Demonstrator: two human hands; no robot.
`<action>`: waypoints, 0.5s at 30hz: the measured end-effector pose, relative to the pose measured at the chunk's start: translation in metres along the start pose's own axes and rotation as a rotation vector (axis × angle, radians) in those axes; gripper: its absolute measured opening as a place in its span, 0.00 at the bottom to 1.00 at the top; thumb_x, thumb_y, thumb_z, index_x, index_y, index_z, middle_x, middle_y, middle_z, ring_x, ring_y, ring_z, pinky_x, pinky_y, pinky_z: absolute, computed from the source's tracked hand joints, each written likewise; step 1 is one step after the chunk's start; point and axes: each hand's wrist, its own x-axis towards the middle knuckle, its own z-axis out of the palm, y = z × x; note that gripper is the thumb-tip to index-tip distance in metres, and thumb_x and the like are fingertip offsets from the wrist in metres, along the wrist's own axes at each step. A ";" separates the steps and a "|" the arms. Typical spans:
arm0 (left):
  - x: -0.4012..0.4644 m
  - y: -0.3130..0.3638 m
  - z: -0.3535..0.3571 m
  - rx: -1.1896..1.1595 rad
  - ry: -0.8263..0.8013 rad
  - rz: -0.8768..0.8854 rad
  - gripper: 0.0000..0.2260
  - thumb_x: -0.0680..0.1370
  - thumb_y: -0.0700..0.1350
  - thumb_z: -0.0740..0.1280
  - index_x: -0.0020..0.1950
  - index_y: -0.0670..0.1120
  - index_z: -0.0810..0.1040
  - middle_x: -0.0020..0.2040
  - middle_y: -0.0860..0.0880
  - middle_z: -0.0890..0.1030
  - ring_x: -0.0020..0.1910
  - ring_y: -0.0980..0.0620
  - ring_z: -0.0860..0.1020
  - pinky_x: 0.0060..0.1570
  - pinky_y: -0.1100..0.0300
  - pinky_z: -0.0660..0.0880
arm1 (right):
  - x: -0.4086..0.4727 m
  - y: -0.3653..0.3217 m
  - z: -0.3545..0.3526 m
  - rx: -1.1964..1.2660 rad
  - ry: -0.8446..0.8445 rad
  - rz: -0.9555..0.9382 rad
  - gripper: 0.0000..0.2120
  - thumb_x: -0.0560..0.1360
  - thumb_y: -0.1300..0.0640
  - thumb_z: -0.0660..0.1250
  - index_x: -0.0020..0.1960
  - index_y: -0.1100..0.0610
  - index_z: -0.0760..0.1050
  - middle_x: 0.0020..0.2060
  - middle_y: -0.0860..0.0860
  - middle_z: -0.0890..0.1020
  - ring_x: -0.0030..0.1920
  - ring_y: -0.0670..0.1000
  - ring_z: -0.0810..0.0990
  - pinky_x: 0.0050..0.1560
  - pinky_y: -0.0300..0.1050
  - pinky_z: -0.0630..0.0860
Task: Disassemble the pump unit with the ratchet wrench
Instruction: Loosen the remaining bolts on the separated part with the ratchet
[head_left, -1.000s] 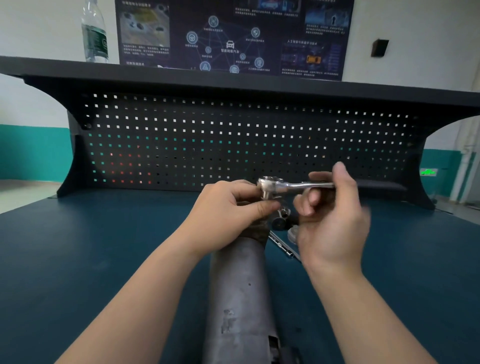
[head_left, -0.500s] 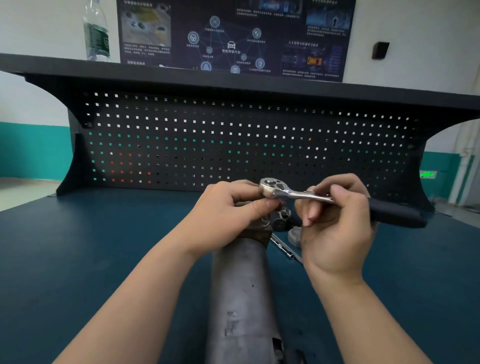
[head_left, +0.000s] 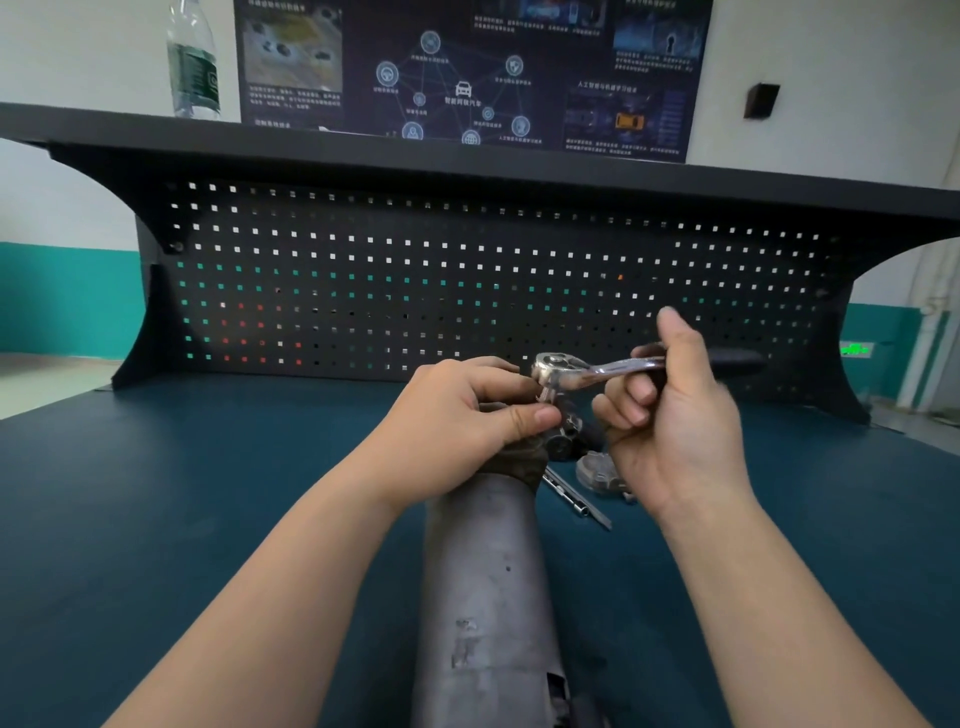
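- Swung back level since a moment before: ratchet wrench (head_left: 597, 370), right hand (head_left: 675, 415) curled around its handle.
- Lay lengthwise on the blue surface (head_left: 156, 519): pump unit (head_left: 483, 571).
- Clamped its far end: left hand (head_left: 467, 410), grip closed.
- Risked the socket slipping off the fastener if tilted.

- The place is a training workshop, the kind attached to a technical school or lab.
- A dark blue table (head_left: 156, 519) carries a black metal pegboard (head_left: 467, 280) standing beyond the hands, topped by a shelf (head_left: 467, 156).
- Loose metal parts (head_left: 597, 475) and a thin steel tool (head_left: 574, 499) lie just below the right hand (head_left: 670, 415).
- An automotive technology poster (head_left: 467, 73) hangs above the shelf, beside a water bottle (head_left: 193, 62).
- White walls carry a teal lower band (head_left: 67, 301).
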 end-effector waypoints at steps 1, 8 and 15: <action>0.000 0.000 0.000 -0.002 -0.003 0.000 0.05 0.75 0.44 0.70 0.47 0.46 0.85 0.51 0.48 0.82 0.56 0.51 0.79 0.62 0.48 0.71 | 0.000 -0.002 0.001 -0.033 -0.017 -0.031 0.23 0.79 0.52 0.64 0.25 0.53 0.71 0.19 0.49 0.67 0.19 0.46 0.61 0.21 0.36 0.62; -0.002 0.000 -0.001 -0.009 -0.021 0.004 0.11 0.80 0.47 0.64 0.55 0.44 0.83 0.56 0.47 0.82 0.60 0.50 0.77 0.64 0.47 0.69 | 0.007 -0.003 -0.003 0.039 -0.051 0.098 0.18 0.79 0.58 0.61 0.30 0.57 0.69 0.19 0.48 0.68 0.18 0.44 0.61 0.20 0.34 0.61; -0.003 0.006 -0.002 -0.033 -0.032 -0.039 0.12 0.81 0.43 0.60 0.58 0.44 0.81 0.56 0.50 0.82 0.59 0.55 0.77 0.64 0.57 0.70 | 0.020 -0.002 -0.007 0.125 -0.172 0.358 0.22 0.79 0.57 0.58 0.26 0.55 0.68 0.17 0.46 0.66 0.16 0.42 0.60 0.18 0.33 0.60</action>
